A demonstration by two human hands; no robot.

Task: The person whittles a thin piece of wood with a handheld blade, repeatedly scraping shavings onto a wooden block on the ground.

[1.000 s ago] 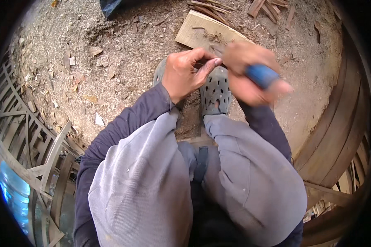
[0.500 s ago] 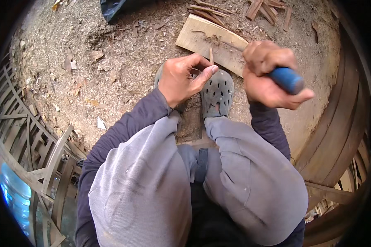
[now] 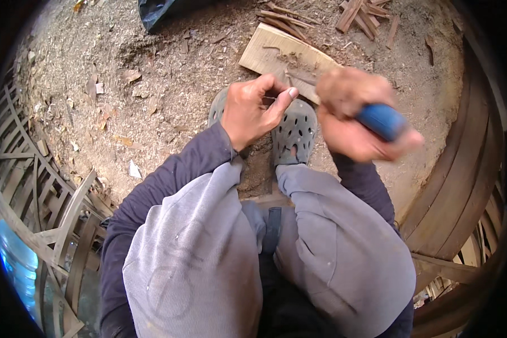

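Note:
My left hand (image 3: pixel 250 110) is closed in a pinch, thumb against forefinger, on a thin wooden stick (image 3: pixel 288 79) whose tip pokes up past the fingers. Wrapped in my right hand (image 3: pixel 357 112) is a blue-handled tool (image 3: pixel 382 121), blurred by motion. Its thin, dark blade reaches left from my fist to the stick's tip; whether they touch I cannot tell. Beneath the blade lies a pale wooden board (image 3: pixel 265 48), with small shavings (image 3: pixel 292 58) on top. The stick's lower part is hidden by my left fingers.
Below my hands is a grey clog (image 3: pixel 294 132) on my foot. Wood strips (image 3: pixel 287 19) and more wood pieces (image 3: pixel 366 17) lie beyond the board on shaving-covered ground. Curved planks (image 3: pixel 462 169) stand right, slatted wood (image 3: pixel 56 225) left. A dark plastic sheet (image 3: pixel 155 12) lies at the top.
My right hand has shifted left and slightly nearer, bringing the tool's blade to the stick's tip. My left hand has barely moved.

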